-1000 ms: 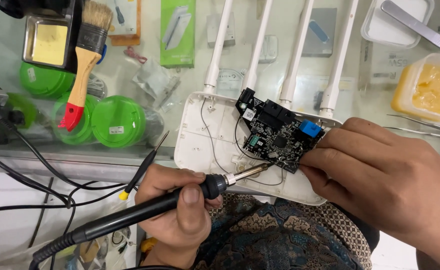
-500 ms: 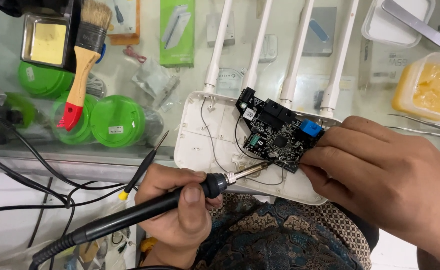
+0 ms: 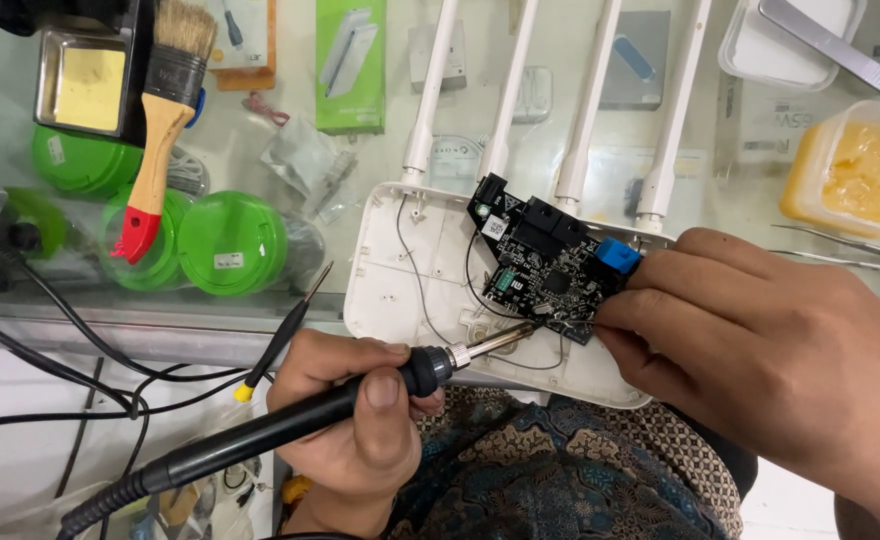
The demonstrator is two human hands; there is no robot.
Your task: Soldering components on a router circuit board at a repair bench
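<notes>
Both hands unmoved: soldering iron (image 3: 290, 425) tip still touching circuit board (image 3: 545, 270).

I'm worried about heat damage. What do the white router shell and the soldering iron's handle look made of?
The white router shell looks like matte moulded plastic, with screw posts showing. The black soldering iron handle, gripped by the left hand, seems plastic or rubber; its tip is shiny metal.
</notes>
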